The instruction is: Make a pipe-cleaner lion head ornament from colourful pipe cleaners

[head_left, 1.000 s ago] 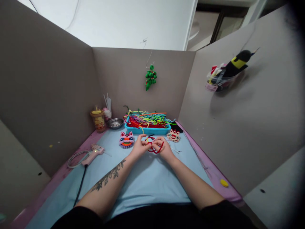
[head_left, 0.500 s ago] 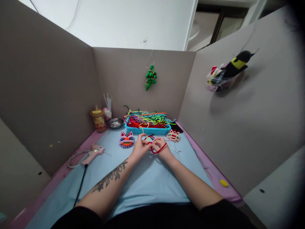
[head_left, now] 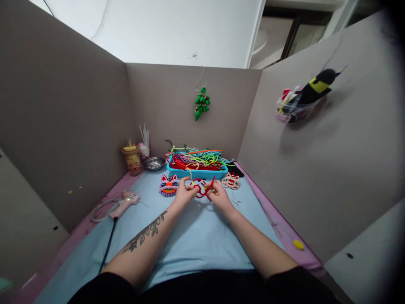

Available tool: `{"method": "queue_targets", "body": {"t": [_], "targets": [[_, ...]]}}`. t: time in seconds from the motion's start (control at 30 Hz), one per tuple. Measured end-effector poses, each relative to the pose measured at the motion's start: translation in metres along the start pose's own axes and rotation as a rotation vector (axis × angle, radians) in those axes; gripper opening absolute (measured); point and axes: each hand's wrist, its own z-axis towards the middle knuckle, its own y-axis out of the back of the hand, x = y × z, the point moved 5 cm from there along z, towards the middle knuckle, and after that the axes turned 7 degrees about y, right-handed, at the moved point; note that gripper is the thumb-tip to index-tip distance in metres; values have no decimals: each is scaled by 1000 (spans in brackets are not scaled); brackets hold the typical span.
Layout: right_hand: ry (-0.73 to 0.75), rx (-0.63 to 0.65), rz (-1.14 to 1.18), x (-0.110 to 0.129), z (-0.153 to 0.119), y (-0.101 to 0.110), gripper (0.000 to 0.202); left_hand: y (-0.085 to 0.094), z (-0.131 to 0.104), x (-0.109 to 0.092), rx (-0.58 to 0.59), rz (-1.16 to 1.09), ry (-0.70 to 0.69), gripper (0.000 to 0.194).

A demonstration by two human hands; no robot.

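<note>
Between my hands, above the blue cloth, is a bent figure of red pipe cleaners [head_left: 200, 182] with bits of yellow and white. My left hand [head_left: 187, 192] pinches its left side between thumb and fingers. At its right side my right hand [head_left: 219, 195] pinches a red strand that sticks up past the fingers. A purple and orange pipe-cleaner animal face [head_left: 168, 185] lies just left of my left hand. Beyond my right hand lies a cream and red animal face [head_left: 231, 181]. Fingertips partly cover the red figure.
A blue tray [head_left: 196, 173] heaped with coloured pipe cleaners stands behind my hands. To the left are a pink glue gun [head_left: 125, 204] with its cable, a metal bowl [head_left: 154, 164] and a lidded cup [head_left: 132, 160]. A yellow disc [head_left: 298, 245] lies at right. Grey panels [head_left: 190, 109] enclose the table.
My right hand has moved slightly away from my left. The red strand that looped across the right hand now points upward, and more of the red figure shows between the hands.
</note>
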Motion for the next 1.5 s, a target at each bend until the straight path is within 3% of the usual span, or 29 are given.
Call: {"method": "queue_targets", "body": {"t": [0.1,0.27,0.43,0.63,0.8,0.97,1.2,1.4,1.5], "targets": [[66,86,-11,10,-4,-7,24,2,1,3,-20,-75,54,68],[120,82,4,15,-8,-16,9,-1,0,6,-7,-91,84,64],[1,62,74,8,-6,-13,13,-2,1,6,-4,43,-36,58],[-171,-110,213,-8,2,6,22,-11,-2,6,164,120,-79,62],[-79,1,95,-6,3,2,22,-11,-4,2,163,32,-13,75],[-5,12,-56,-4,2,-1,14,-9,-3,0,131,13,9,81],[28,50,-94,-5,2,-2,12,-11,-2,0,148,9,12,83],[40,-17,-98,-2,2,1,16,-13,-2,2,187,30,-8,84],[-6,-22,-40,-9,2,-1,17,-12,-3,0,191,105,-96,79]]}}
